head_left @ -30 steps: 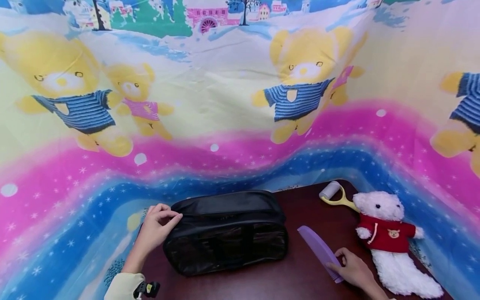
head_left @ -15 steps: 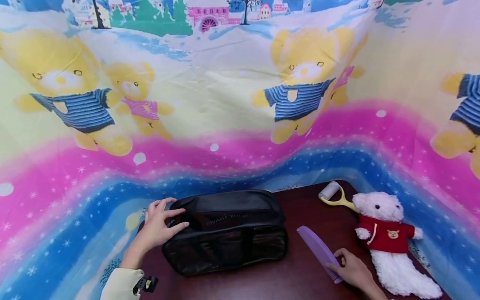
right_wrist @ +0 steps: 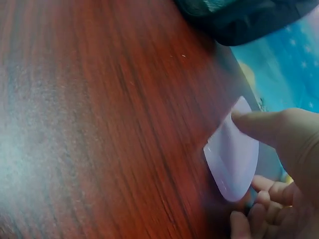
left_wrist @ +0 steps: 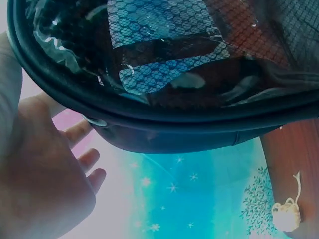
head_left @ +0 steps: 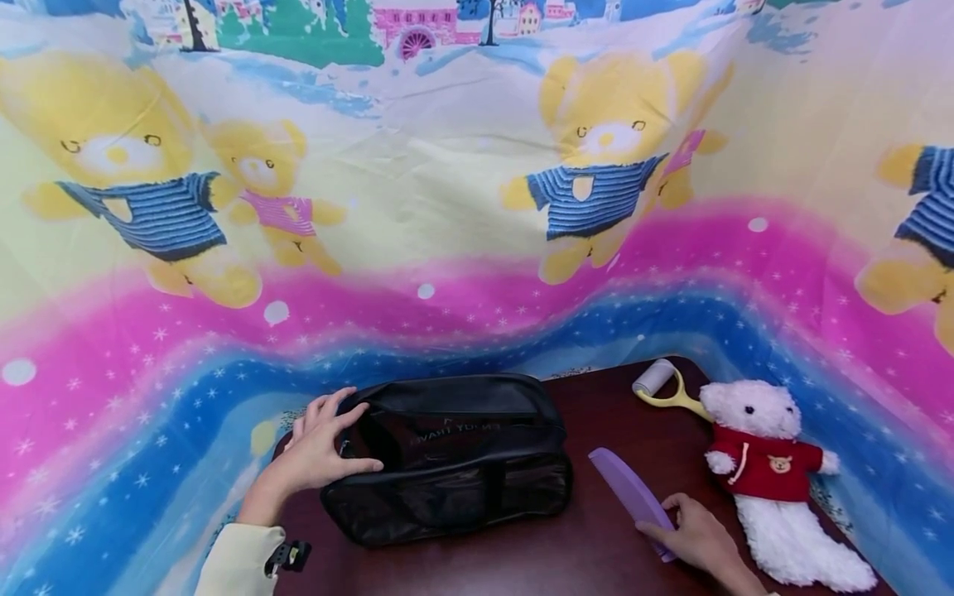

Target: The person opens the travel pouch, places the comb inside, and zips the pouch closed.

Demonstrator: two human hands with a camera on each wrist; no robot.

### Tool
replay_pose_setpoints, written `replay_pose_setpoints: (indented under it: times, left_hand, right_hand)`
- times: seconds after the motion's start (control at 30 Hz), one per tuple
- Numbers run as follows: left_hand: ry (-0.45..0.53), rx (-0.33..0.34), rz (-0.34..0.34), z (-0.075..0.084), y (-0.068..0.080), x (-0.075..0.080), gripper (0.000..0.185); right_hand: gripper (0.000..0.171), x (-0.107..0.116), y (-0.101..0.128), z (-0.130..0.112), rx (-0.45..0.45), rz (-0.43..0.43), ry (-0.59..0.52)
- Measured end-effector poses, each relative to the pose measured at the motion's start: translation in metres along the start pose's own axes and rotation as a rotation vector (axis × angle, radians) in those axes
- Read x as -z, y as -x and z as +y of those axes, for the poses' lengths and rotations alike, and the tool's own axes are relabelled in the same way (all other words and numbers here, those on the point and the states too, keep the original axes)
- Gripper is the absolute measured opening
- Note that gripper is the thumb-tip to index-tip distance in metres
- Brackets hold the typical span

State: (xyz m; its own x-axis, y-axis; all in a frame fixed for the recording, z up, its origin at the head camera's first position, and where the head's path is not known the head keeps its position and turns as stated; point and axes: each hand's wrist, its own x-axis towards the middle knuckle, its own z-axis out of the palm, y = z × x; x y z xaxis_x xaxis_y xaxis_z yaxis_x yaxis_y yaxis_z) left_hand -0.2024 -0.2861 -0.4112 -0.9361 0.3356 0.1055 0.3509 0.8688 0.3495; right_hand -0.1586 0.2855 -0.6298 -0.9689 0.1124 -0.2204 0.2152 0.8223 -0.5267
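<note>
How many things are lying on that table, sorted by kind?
Bags: 1, the black mesh bag
Combs: 1, the purple comb
Lint rollers: 1, the yellow-handled lint roller
Soft toys: 1, the white teddy bear
Total: 4

I see a black bag (head_left: 455, 463) with a see-through mesh side and faint pale lettering, on a dark reddish-brown wood-grain counter (head_left: 589, 546). Beside it lie a lilac comb (head_left: 629, 497), a white plush bear (head_left: 775, 480) in a red sweater with a small bear patch, and a lint roller (head_left: 663, 385) with a yellow handle and pale roll. My backdrop cloth (head_left: 447, 248) shows yellow bears in blue-striped and pink shirts above pink and blue star-speckled bands.
</note>
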Motion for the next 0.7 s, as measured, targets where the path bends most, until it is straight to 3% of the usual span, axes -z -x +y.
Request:
replay_pose_setpoints:
  times: [0.17, 0.4, 0.7]
  left_hand:
    - [0.024, -0.001, -0.048, 0.002, 0.0, 0.001, 0.104]
    - [0.073, 0.017, -0.154, 0.005, 0.0, 0.003, 0.115]
    - [0.137, 0.023, -0.188, 0.007, -0.003, 0.006, 0.112]
  right_hand:
    - [0.088, -0.004, 0.003, -0.008, 0.009, -0.034, 0.076]
    - [0.069, -0.007, 0.011, -0.009, 0.071, 0.102, 0.095]
    - [0.064, -0.002, 0.011, -0.002, 0.096, 0.18, 0.065]
